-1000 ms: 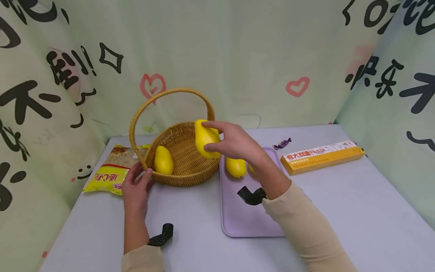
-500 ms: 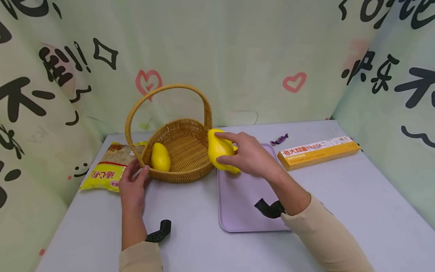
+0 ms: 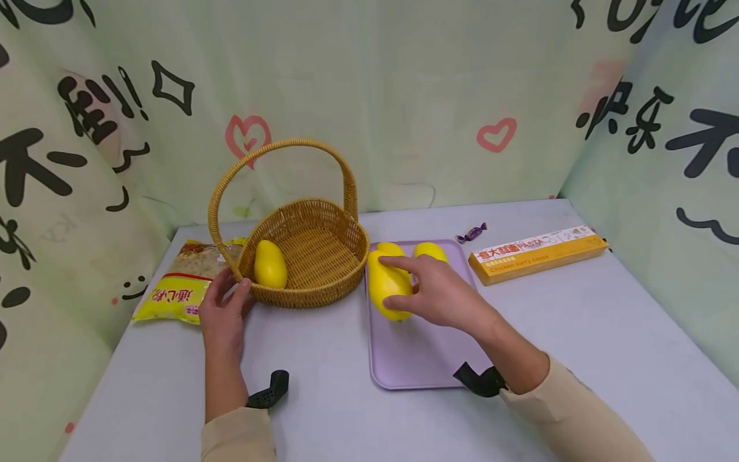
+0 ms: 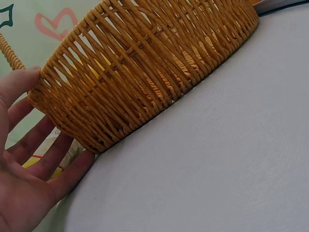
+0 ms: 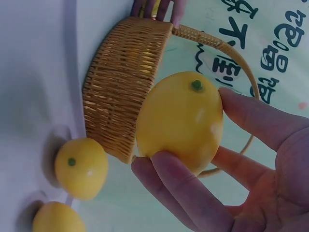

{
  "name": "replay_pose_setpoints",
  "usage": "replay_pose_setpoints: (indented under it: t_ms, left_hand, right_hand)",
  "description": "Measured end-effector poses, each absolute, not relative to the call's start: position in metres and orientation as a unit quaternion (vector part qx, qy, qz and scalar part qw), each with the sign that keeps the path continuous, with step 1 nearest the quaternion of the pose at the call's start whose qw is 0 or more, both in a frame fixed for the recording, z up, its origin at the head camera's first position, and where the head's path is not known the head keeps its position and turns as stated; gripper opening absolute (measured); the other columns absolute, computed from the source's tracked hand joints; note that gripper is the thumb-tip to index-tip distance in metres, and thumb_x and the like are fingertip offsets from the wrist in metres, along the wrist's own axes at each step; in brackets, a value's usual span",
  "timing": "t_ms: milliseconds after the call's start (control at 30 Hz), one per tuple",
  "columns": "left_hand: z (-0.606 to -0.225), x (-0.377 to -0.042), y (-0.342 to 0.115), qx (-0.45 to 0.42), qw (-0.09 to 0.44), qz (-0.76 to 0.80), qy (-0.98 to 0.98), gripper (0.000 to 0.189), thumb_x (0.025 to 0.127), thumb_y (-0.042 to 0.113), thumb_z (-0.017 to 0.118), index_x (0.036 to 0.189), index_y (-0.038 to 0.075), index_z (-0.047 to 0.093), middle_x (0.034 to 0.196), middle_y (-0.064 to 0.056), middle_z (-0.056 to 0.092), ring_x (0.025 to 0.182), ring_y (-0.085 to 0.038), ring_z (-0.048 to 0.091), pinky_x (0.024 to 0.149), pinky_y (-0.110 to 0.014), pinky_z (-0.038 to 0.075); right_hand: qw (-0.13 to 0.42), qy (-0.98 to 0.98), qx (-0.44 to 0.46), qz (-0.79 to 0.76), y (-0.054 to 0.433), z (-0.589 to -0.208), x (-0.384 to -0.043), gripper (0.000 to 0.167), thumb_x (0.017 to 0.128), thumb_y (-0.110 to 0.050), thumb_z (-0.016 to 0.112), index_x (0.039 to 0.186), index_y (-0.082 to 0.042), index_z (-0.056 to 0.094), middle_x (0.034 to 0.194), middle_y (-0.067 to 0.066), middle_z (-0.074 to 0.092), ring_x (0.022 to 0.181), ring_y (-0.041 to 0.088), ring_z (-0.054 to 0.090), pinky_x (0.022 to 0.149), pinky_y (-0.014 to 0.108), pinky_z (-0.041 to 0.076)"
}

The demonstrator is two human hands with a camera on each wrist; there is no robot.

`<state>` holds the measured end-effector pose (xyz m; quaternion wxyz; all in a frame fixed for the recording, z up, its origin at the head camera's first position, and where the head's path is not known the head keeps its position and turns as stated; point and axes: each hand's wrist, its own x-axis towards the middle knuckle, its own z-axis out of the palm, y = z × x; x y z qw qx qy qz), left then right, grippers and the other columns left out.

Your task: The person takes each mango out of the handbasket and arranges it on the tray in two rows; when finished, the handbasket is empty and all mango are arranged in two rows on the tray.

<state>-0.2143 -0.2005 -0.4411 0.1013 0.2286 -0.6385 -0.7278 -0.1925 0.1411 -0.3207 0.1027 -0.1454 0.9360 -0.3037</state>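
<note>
My right hand (image 3: pixel 441 289) holds a smooth yellow mango (image 3: pixel 385 285) between thumb and fingers, over the lilac tray (image 3: pixel 427 359). In the right wrist view the green stem dot of this held mango (image 5: pixel 178 121) faces the camera. Two more mangoes lie at the tray's far end, one (image 3: pixel 430 250) partly behind my hand, the other (image 3: pixel 389 248) mostly behind the held mango. My left hand (image 3: pixel 225 308) grips the near left rim of a wicker basket (image 3: pixel 323 296), thumb on top and fingers spread along its side. One mango (image 3: pixel 270 264) sits inside the basket.
A yellow bag of pasta (image 3: pixel 176 295) lies left of the basket, partly behind my left hand. Behind the tray is a purple wrapped candy (image 3: pixel 471 232). A long orange pasta box (image 3: pixel 537 253) lies to the right. Printed curtains (image 3: pixel 404 128) enclose the white table (image 3: pixel 323 385).
My right hand has carried the mango from over the basket's right side, rightward and toward me, to above the tray. The left hand keeps its grip on the basket rim.
</note>
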Motion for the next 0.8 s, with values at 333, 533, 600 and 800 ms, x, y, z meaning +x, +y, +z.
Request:
replay_pose_setpoints:
  t_ms: [333,533,600,800]
  left_hand:
    - [-0.44,-0.214,-0.2,0.228,0.1,-0.728,-0.639,0.06,0.098,0.033,0.072,0.153,0.036,0.048,0.16,-0.001,0.044,0.142,-0.022,0.049,0.115,-0.039,0.048]
    - [-0.441,-0.215,-0.201,0.224,0.102,-0.732,-0.636,0.06,0.098,0.033,0.072,0.153,0.035,0.049,0.159,-0.001,0.045,0.141,-0.021,0.049,0.115,-0.04,0.048]
    - [-0.442,-0.215,-0.201,0.224,0.103,-0.732,-0.635,0.06,0.098,0.033,0.072,0.153,0.035,0.049,0.159,-0.001,0.045,0.141,-0.021,0.049,0.115,-0.039,0.049]
    - [-0.443,-0.214,-0.201,0.225,0.107,-0.73,-0.636,0.059,0.098,0.033,0.072,0.152,0.035,0.05,0.158,-0.001,0.046,0.14,-0.021,0.05,0.114,-0.038,0.049]
  right_hand:
    - [0.117,0.939,-0.143,-0.29,0.148,-0.341,-0.177,0.067,0.088,-0.028,0.083,0.149,-0.018,0.057,0.142,0.008,0.064,0.116,0.026,0.058,0.097,0.044,0.055]
    - [0.13,0.936,-0.143,-0.295,0.15,-0.352,-0.173,0.066,0.087,-0.028,0.084,0.146,-0.018,0.058,0.145,0.01,0.062,0.126,0.029,0.056,0.108,0.052,0.05]
    - [0.135,0.937,-0.14,-0.29,0.15,-0.356,-0.172,0.064,0.086,-0.028,0.084,0.145,-0.019,0.06,0.143,0.012,0.062,0.126,0.031,0.055,0.108,0.053,0.05]
    - [0.154,0.937,-0.116,-0.292,0.147,-0.365,-0.172,0.052,0.088,-0.021,0.082,0.137,-0.023,0.066,0.129,0.011,0.067,0.117,0.031,0.059,0.088,0.041,0.056]
